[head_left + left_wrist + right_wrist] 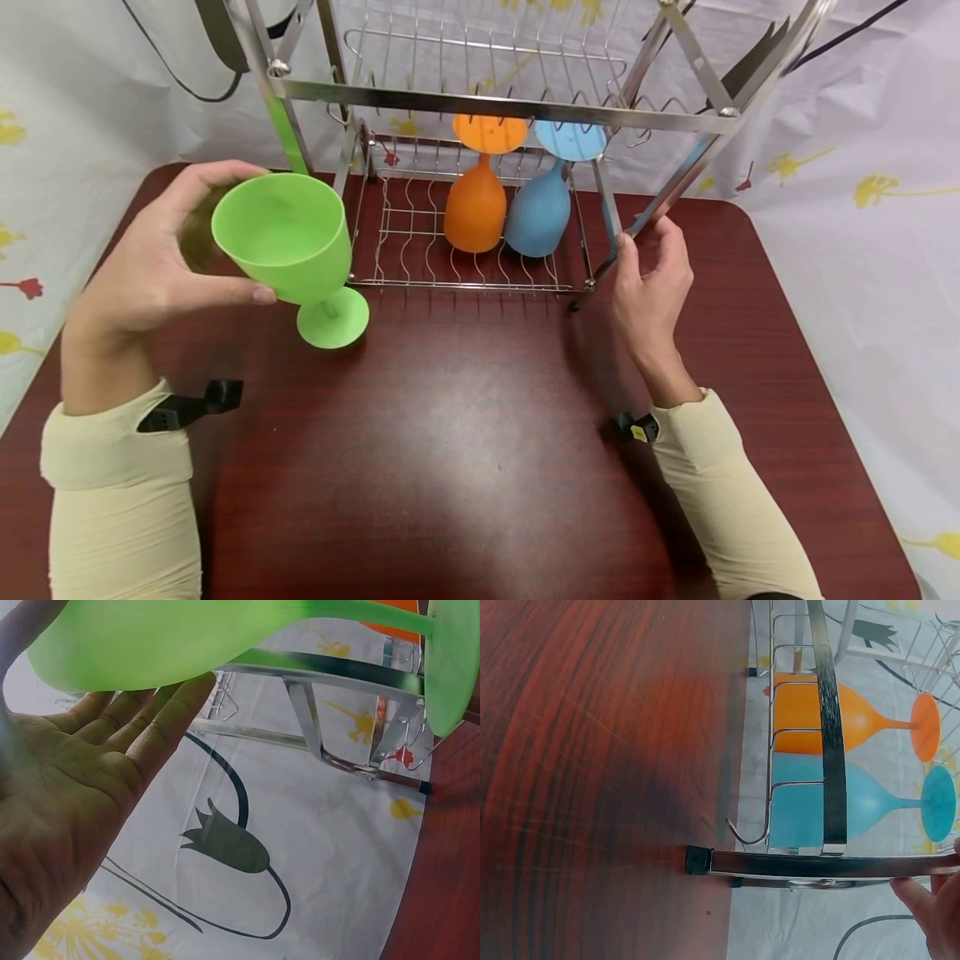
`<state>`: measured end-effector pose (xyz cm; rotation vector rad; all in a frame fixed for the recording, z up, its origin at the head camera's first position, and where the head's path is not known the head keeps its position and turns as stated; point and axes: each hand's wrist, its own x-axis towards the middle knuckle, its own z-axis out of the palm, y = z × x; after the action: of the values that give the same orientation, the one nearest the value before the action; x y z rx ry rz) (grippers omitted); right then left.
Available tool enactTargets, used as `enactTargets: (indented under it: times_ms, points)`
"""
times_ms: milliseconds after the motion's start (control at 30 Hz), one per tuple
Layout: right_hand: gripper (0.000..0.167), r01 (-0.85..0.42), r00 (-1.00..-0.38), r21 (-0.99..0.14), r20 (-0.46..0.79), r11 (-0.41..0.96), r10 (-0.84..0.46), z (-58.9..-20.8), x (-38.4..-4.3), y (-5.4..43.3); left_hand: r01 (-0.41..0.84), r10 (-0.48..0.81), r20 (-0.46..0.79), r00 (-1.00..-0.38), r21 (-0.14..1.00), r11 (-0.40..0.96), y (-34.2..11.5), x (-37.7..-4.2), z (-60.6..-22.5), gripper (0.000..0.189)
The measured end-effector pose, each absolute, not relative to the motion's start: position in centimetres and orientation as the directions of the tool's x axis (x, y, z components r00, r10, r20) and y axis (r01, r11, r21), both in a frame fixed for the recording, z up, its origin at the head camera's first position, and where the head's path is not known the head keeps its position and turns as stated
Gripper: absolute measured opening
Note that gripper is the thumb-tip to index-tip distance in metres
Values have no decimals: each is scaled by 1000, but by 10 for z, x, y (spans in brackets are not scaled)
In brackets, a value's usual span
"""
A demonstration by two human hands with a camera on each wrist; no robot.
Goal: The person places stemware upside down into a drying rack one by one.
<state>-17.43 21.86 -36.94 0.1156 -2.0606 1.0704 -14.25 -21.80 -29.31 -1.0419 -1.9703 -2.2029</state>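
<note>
My left hand (142, 258) grips a green plastic goblet (285, 237) by its bowl, thumb on the near side and fingers on the far side. Its mouth faces up and its foot points down toward the table, slightly tilted. In the left wrist view the fingers (172, 712) lie along the green bowl (142, 645). With thumb and fingers, my right hand (654, 287) holds the right front post of a metal dish rack (510, 107). On the rack's lower tier an orange goblet (476, 208) and a blue goblet (538, 212) stand upside down, side by side.
The rack's upper wire tier (480, 42) overhangs the lower one. To the left of the orange goblet lie bare wires of the lower tier (405, 229). The dark red wooden table (465, 450) extends in front, with a floral white sheet (862, 108) behind it.
</note>
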Motion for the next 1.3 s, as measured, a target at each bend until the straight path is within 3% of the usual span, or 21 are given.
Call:
enactTargets:
  times_ms: [267, 733, 1300]
  points:
    - [24, -384, -689, -697, 653, 606, 315, -367, -173, 214, 521, 419, 525, -741, 843, -135, -211, -143, -293, 95]
    - [24, -335, -711, -719, 617, 608, 338, -370, -174, 216, 540, 396, 547, -738, 830, -140, -196, -141, -289, 97]
    - [22, -378, -692, -677, 660, 632, 292, -370, -173, 216, 588, 345, 601, -721, 794, -154, -184, -143, -289, 97]
